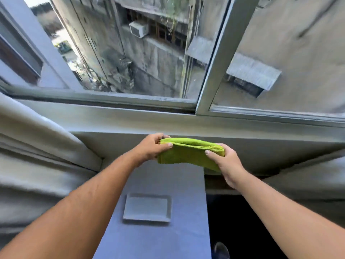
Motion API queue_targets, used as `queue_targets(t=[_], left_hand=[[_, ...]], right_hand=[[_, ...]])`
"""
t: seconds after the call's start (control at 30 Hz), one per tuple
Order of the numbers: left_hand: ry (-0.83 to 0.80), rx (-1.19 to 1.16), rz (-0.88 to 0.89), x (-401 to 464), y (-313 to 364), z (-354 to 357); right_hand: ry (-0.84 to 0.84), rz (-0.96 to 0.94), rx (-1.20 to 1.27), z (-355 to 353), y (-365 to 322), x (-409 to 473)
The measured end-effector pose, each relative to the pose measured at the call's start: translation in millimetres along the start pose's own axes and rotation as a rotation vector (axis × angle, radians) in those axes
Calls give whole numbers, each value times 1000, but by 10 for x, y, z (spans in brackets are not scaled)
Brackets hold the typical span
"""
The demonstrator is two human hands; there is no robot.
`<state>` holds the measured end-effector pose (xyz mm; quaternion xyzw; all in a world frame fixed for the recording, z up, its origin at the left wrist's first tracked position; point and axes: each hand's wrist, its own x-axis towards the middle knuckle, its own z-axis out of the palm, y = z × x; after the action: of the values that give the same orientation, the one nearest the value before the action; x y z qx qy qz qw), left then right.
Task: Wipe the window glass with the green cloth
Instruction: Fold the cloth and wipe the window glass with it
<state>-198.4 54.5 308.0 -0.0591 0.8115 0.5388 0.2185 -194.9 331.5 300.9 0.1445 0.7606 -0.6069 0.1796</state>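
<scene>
A folded green cloth (pixel 188 153) is held flat between both hands, just below the window sill. My left hand (pixel 152 147) grips its left end with thumb on top. At the right end, my right hand (pixel 225 161) pinches the cloth between thumb and fingers. The window glass (pixel 291 58) fills the upper half of the view, with a grey upright frame bar (pixel 214 58) dividing it. The pane or opening left of the bar (pixel 130 53) looks down onto buildings outside. Neither hand touches the glass.
A grey sill (pixel 112 118) runs under the window. Below my hands stands a blue-grey narrow table (pixel 153 236) carrying a small rectangular tray (pixel 147 207). Pale curtains hang at the left (pixel 37 156) and right (pixel 308 180). A shoe (pixel 221 250) shows on the dark floor.
</scene>
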Motion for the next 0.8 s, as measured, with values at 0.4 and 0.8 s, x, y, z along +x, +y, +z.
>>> queue_targets(t=[0.4,0.8], left_hand=[[233,-41,598,-54,4258,834],[755,358,983,-209,6023,1318]], right_hand=[[583,-667,137,-3050,-2747,-457],[1071,-925,-48,-3731,-4424,-600]])
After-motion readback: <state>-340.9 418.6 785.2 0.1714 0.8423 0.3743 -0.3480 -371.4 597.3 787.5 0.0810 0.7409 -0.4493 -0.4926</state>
